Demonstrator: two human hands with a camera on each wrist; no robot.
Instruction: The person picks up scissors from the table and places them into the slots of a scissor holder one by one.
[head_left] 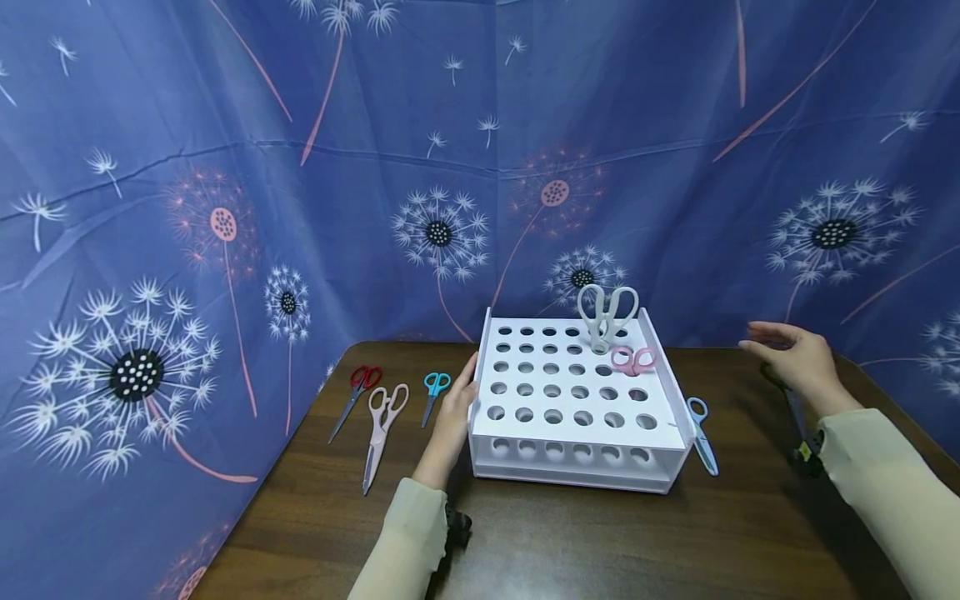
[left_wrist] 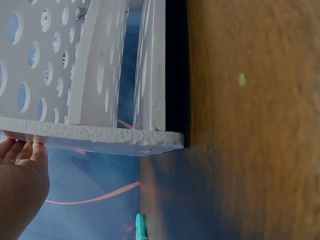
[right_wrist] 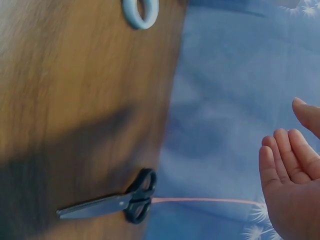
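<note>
My left hand (head_left: 452, 417) rests against the left side wall of a white rack (head_left: 551, 432) with rows of round holes. Its fingertips (left_wrist: 36, 150) touch the wall's outer face in the left wrist view. White-handled scissors (head_left: 602, 321) and pink-handled scissors (head_left: 632, 362) stand in holes at the rack's back right, blades down. My right hand (head_left: 802, 362) is raised over the table's right side, holding nothing, thumb apart from the fingers. Below it lie black-handled scissors (right_wrist: 131, 200), partly hidden by the arm in the head view. Light-blue scissors (head_left: 702, 437) lie beside the rack's right wall.
On the brown table (head_left: 570, 542), left of the rack, lie red-handled scissors (head_left: 356, 396), pale pink scissors (head_left: 381, 433) and small teal-handled scissors (head_left: 433, 393). A blue dandelion-print cloth (head_left: 337, 217) hangs behind and to both sides.
</note>
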